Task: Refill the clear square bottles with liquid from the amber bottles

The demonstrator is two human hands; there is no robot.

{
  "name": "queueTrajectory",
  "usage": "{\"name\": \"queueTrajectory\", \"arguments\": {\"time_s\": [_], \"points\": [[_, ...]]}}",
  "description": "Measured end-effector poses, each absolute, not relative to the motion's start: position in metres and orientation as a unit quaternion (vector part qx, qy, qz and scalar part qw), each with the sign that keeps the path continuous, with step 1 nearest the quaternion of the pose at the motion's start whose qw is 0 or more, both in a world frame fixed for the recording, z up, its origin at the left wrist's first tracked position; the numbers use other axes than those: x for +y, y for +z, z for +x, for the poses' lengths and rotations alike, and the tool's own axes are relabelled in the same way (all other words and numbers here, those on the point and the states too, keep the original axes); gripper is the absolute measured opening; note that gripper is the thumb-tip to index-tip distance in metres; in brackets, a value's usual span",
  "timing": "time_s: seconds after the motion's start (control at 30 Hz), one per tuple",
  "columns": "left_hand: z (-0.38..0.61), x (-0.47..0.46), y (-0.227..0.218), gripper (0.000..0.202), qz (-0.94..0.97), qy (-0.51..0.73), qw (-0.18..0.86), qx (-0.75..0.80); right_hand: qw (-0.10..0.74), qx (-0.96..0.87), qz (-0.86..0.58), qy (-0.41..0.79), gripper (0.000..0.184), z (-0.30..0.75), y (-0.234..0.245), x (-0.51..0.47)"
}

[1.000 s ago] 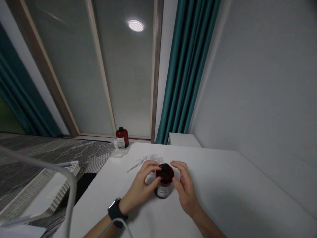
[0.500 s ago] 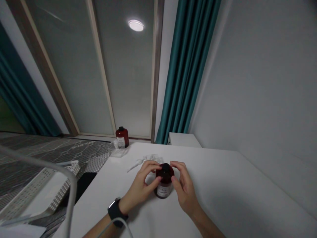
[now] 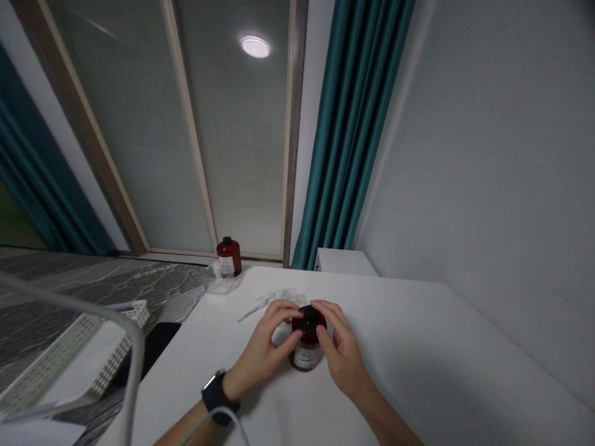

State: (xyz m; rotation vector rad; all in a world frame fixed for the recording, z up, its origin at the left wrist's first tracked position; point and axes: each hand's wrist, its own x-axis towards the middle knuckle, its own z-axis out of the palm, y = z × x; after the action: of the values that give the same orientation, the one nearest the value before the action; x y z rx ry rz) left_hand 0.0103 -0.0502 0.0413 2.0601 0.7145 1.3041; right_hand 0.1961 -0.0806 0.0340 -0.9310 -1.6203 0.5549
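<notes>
Head view:

- Left hand [image 3: 263,341]: fingers curl around the near bottle's left shoulder, thumb against its side. Closed on the bottle.
- Right hand [image 3: 344,350]: fingers curve over the bottle's right shoulder, reaching the black cap, with the thumb low on its side. Also closed on the bottle.
- Dark red bottle [image 3: 307,344]: upright on the counter, between both hands, with a black cap and a white label facing the person.
- Left wrist: a black smartwatch [image 3: 214,396] sits on it; a white cable [image 3: 214,421] runs just below.
- Counter [image 3: 418,353]: white, running from the hands to the wall on the right.
- White plastic pump piece [image 3: 253,310]: lies on the counter just left of the left hand, pointing toward a crumpled clear wrapper [image 3: 290,295].
- Second dark red bottle [image 3: 229,257]: upright at the counter's far edge, well apart from the hands, with a black cap and white label.
- Small clear tray [image 3: 223,285]: on the counter just in front of the second bottle, with a small white part [image 3: 216,269] beside it.
- White perforated basket [image 3: 79,353]: off the counter's left side, above a grey patterned floor [image 3: 116,279].
- Beyond the counter: a white cabinet [image 3: 344,263], teal curtains [image 3: 353,124] and a frosted glass panel [image 3: 237,124] reflecting a round light [image 3: 255,46].
</notes>
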Motion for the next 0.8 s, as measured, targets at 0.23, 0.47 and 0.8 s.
{"name": "queueTrajectory", "arguments": {"time_s": [0.23,0.47,0.8], "points": [[0.010,-0.050,0.040,0.022,0.777,0.485,0.291,0.276,0.575,-0.663,-0.381,0.292,0.032,0.191,0.026,-0.073],[0.011,-0.050,0.042,0.022,0.778,0.489,0.280,0.279,0.599,-0.652,-0.387,0.258,0.027,0.189,0.029,-0.070],[0.011,-0.050,0.042,0.024,0.778,0.484,0.288,0.278,0.605,-0.626,-0.390,0.300,0.024,0.186,0.023,-0.068]]}}
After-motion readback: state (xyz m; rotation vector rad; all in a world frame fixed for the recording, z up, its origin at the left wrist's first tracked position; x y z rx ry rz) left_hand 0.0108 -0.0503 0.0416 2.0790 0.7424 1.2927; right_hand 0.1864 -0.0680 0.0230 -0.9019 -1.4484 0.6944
